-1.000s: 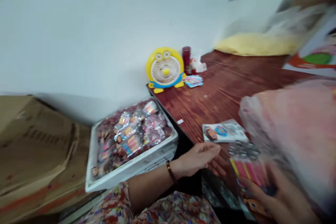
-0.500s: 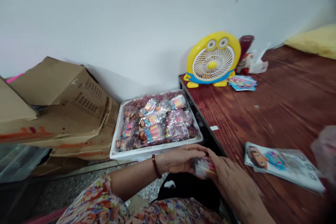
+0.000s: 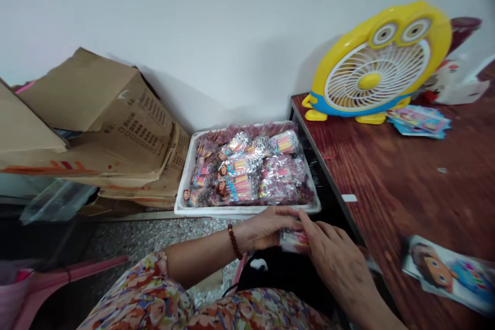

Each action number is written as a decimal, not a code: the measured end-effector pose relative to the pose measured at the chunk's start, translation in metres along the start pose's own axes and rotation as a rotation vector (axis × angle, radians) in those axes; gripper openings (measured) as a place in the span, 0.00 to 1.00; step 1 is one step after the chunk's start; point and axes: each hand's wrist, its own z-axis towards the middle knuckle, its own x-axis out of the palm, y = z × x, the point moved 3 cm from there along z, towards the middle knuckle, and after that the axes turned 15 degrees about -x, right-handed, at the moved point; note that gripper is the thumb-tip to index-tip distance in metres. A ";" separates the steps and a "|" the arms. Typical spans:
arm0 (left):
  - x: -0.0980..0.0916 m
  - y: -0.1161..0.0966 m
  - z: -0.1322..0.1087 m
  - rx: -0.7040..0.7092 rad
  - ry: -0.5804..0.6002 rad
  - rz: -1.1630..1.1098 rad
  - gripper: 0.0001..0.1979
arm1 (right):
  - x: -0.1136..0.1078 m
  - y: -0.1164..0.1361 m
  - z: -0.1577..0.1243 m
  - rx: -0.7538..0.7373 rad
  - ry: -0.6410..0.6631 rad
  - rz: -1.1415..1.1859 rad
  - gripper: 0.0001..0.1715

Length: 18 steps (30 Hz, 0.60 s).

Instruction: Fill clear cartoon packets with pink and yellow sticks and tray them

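Close to my body, my left hand point(image 3: 273, 228) and my right hand point(image 3: 333, 248) are closed together around a small clear plastic packet point(image 3: 294, 241) with pink and white contents. Fingers of both hands cover much of it. Just beyond them sits a white foam box point(image 3: 247, 210) holding rows of similar shiny packets point(image 3: 238, 188), some printed with a cartoon face. On the table to my right lies a stack of flat printed bags point(image 3: 444, 270) with the same cartoon face.
A yellow and blue fan point(image 3: 369, 81) stands on the reddish wooden table point(image 3: 390, 175), with printed cards point(image 3: 419, 119) beside it. Open cardboard boxes point(image 3: 127, 134) are stacked at left. A pink chair or stool part point(image 3: 77, 272) shows at lower left.
The view has turned and shifted, so the fan looks nearer and further right. Both hands still hold the packet, now close to the foam box's front edge in view.
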 end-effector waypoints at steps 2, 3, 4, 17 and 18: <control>-0.002 0.000 0.000 0.048 -0.039 0.002 0.13 | -0.002 0.001 0.007 -0.029 -0.002 0.007 0.40; -0.002 0.000 -0.002 0.069 -0.050 0.000 0.13 | -0.004 0.001 0.012 -0.040 -0.005 0.011 0.39; -0.003 -0.002 -0.003 0.090 -0.053 0.000 0.13 | -0.005 0.001 0.016 -0.051 -0.005 0.017 0.37; -0.085 -0.125 -0.121 0.414 -0.658 0.402 0.26 | 0.036 -0.042 -0.026 0.116 -0.061 0.061 0.22; -0.098 -0.141 -0.137 0.471 -0.776 0.468 0.27 | 0.041 -0.044 -0.033 0.101 -0.077 0.060 0.20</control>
